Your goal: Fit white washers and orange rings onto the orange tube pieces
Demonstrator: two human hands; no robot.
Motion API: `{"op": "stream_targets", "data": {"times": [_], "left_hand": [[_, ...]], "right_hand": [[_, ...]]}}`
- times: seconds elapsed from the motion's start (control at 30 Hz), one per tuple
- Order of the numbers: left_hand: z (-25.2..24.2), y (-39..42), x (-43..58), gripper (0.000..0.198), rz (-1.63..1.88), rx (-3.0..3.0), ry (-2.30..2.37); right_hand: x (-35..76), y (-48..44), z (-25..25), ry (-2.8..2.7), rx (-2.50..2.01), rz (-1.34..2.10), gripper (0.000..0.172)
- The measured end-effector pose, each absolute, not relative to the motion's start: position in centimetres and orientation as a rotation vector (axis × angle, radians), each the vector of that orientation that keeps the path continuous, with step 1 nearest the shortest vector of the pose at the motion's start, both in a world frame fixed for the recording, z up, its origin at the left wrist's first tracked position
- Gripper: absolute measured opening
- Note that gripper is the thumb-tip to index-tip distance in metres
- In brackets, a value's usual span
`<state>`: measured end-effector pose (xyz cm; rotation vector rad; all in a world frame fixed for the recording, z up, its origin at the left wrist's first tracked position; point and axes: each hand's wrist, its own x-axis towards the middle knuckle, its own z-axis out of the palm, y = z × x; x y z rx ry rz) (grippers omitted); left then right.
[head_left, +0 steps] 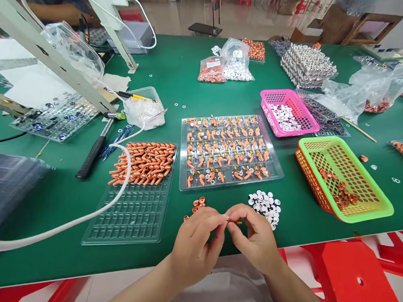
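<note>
Near the front edge of the green table, my left hand (201,243) and my right hand (254,237) meet at the fingertips. Both are closed in a pinch around something tiny, too small to name. Just behind my left hand lies a small pile of copper-coloured caps (198,202), partly hidden by it. White round pieces with dark spots (265,205) lie loose behind and right of my right hand. Farther back, a clear compartment tray (274,171) holds rows of orange curved parts.
Copper tubes (143,164) are stacked on a clear tray (123,221) at left, crossed by a white cable (98,213). A hammer (91,156) lies beyond. Right stand a pink basket (307,109) and a green basket (365,176). Red stools (358,269) are below the edge.
</note>
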<state>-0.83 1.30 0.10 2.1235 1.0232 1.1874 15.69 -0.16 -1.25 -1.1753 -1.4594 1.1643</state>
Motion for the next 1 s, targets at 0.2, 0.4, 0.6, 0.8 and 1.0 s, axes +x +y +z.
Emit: {"op": "stream_targets", "data": {"times": [0.2, 0.4, 0.6, 0.8, 1.0], "left_hand": [[-0.3, 0.9, -0.3, 0.039, 1.257, 2.087, 1.031], [-0.8, 0.7, 0.0, 0.039, 1.313, 2.081, 1.087], [-0.9, 0.5, 0.1, 0.04, 1.319, 2.087, 1.112], [0.1, 1.3, -0.5, 0.022, 1.087, 1.717, 0.964], [1.0, 2.5, -1.5, 0.01, 0.749, 1.354, 0.828]], "right_hand": [[15.1, -0.3, -1.2, -1.289, -1.206, 1.219, 0.005], [15.2, -0.1, -1.6, -1.314, -1.215, 1.251, 0.01], [15.3, -0.1, -2.0, -1.341, -1.195, 1.224, 0.012], [16.7, 0.4, -1.1, -1.331, -1.009, 1.443, 0.014], [17.9, 0.8, -0.8, -1.215, -0.825, 1.88, 0.018]]}}
